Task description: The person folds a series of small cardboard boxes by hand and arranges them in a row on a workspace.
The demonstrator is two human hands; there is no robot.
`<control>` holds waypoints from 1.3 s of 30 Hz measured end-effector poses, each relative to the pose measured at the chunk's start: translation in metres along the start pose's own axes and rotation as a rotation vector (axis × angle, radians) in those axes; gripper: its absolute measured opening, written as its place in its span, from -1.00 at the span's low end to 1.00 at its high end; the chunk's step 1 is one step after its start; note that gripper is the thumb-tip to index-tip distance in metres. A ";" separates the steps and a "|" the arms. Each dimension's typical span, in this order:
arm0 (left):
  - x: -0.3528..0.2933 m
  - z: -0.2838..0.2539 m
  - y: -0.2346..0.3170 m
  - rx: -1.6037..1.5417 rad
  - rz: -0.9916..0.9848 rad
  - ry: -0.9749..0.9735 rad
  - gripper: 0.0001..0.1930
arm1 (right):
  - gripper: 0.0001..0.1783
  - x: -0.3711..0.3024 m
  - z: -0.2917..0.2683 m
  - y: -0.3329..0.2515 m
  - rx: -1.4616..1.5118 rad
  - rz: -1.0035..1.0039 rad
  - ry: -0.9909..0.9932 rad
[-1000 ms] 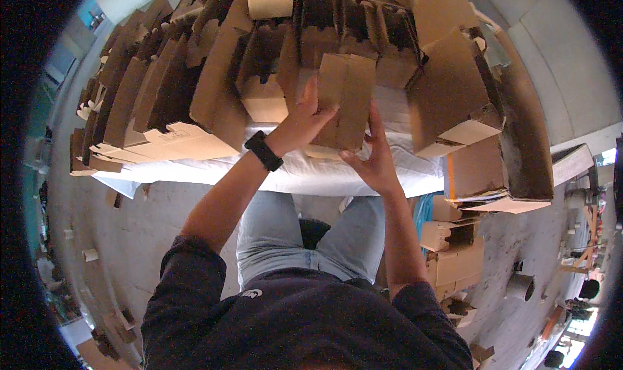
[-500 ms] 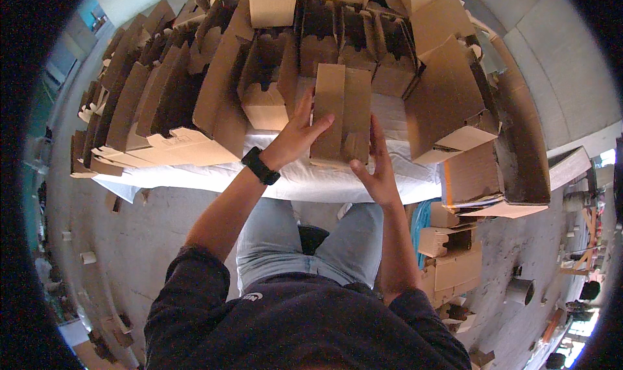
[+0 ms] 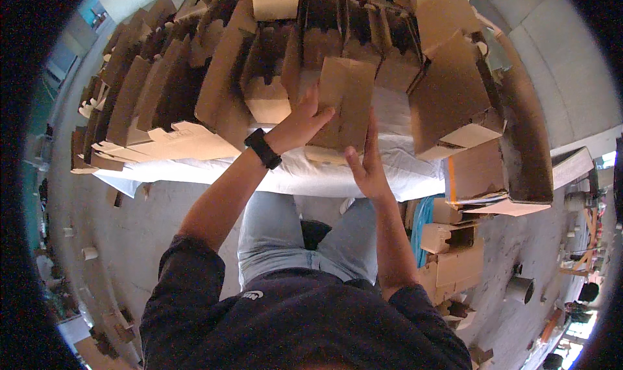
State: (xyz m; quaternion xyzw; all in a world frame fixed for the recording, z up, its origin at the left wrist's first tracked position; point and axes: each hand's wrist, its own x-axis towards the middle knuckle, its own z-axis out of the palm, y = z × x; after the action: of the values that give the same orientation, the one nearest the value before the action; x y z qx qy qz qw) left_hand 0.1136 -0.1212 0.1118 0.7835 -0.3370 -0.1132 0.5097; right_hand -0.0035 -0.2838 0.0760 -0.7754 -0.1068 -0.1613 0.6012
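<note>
A narrow brown cardboard box (image 3: 348, 100) is between my two hands, above the near edge of a table with a white cover (image 3: 285, 176). My left hand (image 3: 303, 122) holds its left side, the thumb lying over the box's face and the fingers partly hidden along the edge. Against the lower right side rests my right hand (image 3: 370, 169), thumb near the bottom corner and fingers pointing up along the edge. A broad plain face of the box is turned up toward me. Just left of it stands an open-topped cardboard bin (image 3: 267, 97).
Tall cardboard bins (image 3: 220, 91) crowd the table's left side. More open bins (image 3: 322, 42) line the back, and a large one (image 3: 454, 104) stands at the right. Below the table's right side are stacked cartons (image 3: 457, 266) and blue plastic (image 3: 424, 224). A grey cylinder (image 3: 519, 289) lies on the floor.
The box has turned in my hands: its two-panel face with the small flap has given way to a plain broad one. It has shifted slightly right, and my right hand has moved slightly left.
</note>
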 end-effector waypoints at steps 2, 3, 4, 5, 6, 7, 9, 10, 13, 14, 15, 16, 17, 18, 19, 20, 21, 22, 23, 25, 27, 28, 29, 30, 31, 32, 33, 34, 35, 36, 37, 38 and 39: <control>-0.011 -0.005 0.023 -0.083 -0.094 -0.004 -0.27 | -0.08 0.002 0.000 0.000 -0.053 -0.047 0.002; -0.012 -0.003 0.020 -0.079 -0.068 0.021 -0.27 | -0.07 -0.002 -0.002 0.000 -0.051 -0.053 -0.005; -0.013 0.000 0.014 -0.075 -0.042 0.045 -0.27 | -0.06 -0.004 -0.002 0.000 -0.050 -0.058 -0.010; -0.014 0.003 0.011 -0.076 -0.016 0.068 -0.27 | -0.05 -0.005 -0.003 0.000 -0.030 -0.037 0.000; -0.015 0.004 0.011 -0.107 -0.024 0.063 -0.27 | -0.03 -0.007 -0.004 -0.001 -0.010 -0.016 0.011; -0.016 0.004 0.013 -0.138 -0.033 0.058 -0.26 | -0.01 -0.008 -0.005 -0.001 0.009 0.005 0.022; -0.015 0.003 0.018 -0.205 -0.042 0.050 -0.25 | 0.02 -0.007 -0.009 -0.001 -0.025 0.009 0.013; -0.015 0.003 0.019 -0.242 -0.045 0.048 -0.24 | 0.03 -0.007 -0.011 -0.001 -0.042 0.011 0.009; -0.013 0.001 0.016 -0.299 -0.012 0.052 -0.22 | 0.05 -0.005 -0.011 -0.002 -0.008 0.004 -0.014; -0.013 0.001 0.014 -0.311 0.007 0.052 -0.22 | 0.05 -0.005 -0.011 -0.002 0.005 0.007 -0.012; -0.013 0.001 0.013 -0.320 -0.002 0.054 -0.22 | 0.05 -0.006 -0.010 -0.002 0.018 0.010 -0.011; -0.014 0.001 0.012 -0.328 -0.010 0.056 -0.22 | 0.06 -0.006 -0.010 -0.003 0.031 0.013 -0.010; -0.015 0.002 0.011 -0.338 -0.020 0.055 -0.22 | 0.05 -0.007 -0.010 -0.002 0.043 0.023 -0.006; -0.015 0.001 0.012 -0.366 -0.042 0.049 -0.22 | 0.05 -0.008 -0.010 -0.001 0.054 0.033 -0.002; -0.016 0.000 0.013 -0.394 -0.063 0.044 -0.22 | 0.05 -0.009 -0.010 -0.001 0.065 0.043 0.002; -0.016 -0.001 0.015 -0.422 -0.084 0.040 -0.22 | 0.05 -0.009 -0.010 -0.001 0.062 0.048 0.001; -0.016 -0.002 0.016 -0.390 -0.068 0.041 -0.22 | 0.04 -0.009 -0.010 -0.002 0.058 0.052 0.001; -0.017 -0.002 0.017 -0.358 -0.052 0.042 -0.22 | 0.04 -0.010 -0.011 -0.003 0.054 0.056 0.001; -0.017 -0.002 0.018 -0.326 -0.036 0.044 -0.22 | 0.03 -0.010 -0.011 -0.003 0.047 0.048 0.000; -0.016 -0.002 0.021 -0.294 -0.048 0.044 -0.22 | 0.02 -0.009 -0.011 -0.002 0.033 0.030 -0.003; -0.016 0.001 0.019 -0.187 -0.040 0.070 -0.21 | 0.01 -0.009 -0.010 -0.003 0.050 0.045 -0.001; -0.015 0.005 0.014 -0.096 -0.025 0.093 -0.21 | 0.00 -0.009 -0.009 -0.003 0.058 0.052 -0.001; -0.014 0.008 0.013 -0.006 -0.011 0.114 -0.20 | 0.00 -0.010 -0.008 -0.002 0.082 0.046 0.009; -0.014 0.009 0.014 -0.069 -0.025 0.096 -0.19 | -0.01 -0.011 -0.007 -0.001 0.107 0.040 0.020; -0.014 0.009 0.016 -0.133 -0.039 0.077 -0.19 | -0.02 -0.012 -0.006 0.001 0.130 0.034 0.031; -0.014 0.009 0.019 -0.197 -0.053 0.059 -0.18 | -0.02 -0.012 -0.006 0.002 0.122 0.015 0.031; -0.015 0.009 0.017 -0.141 -0.044 0.065 -0.18 | -0.01 -0.012 -0.005 0.004 0.114 -0.004 0.032; -0.017 0.010 0.013 -0.086 -0.034 0.072 -0.18 | -0.01 -0.012 -0.005 0.006 0.105 -0.024 0.033; -0.019 0.011 0.008 -0.029 -0.026 0.080 -0.18 | -0.01 -0.011 -0.006 0.009 0.074 -0.021 0.031; -0.021 0.012 0.001 0.051 0.001 0.088 -0.18 | -0.02 -0.009 -0.008 0.013 0.044 -0.019 0.029; -0.022 0.013 -0.007 0.132 0.027 0.095 -0.18 | -0.02 -0.006 -0.010 0.015 0.014 -0.017 0.026; -0.023 0.012 -0.007 0.210 0.052 0.097 -0.18 | -0.02 -0.004 -0.011 0.016 0.010 0.002 0.035; -0.023 0.011 -0.005 0.152 0.055 0.081 -0.20 | -0.03 -0.002 -0.011 0.018 0.007 0.022 0.044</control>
State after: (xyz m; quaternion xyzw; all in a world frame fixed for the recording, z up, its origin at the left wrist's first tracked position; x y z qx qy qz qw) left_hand 0.0930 -0.1134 0.0986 0.8142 -0.3451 -0.0415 0.4650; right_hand -0.0002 -0.2991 0.0621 -0.7707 -0.0856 -0.1716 0.6076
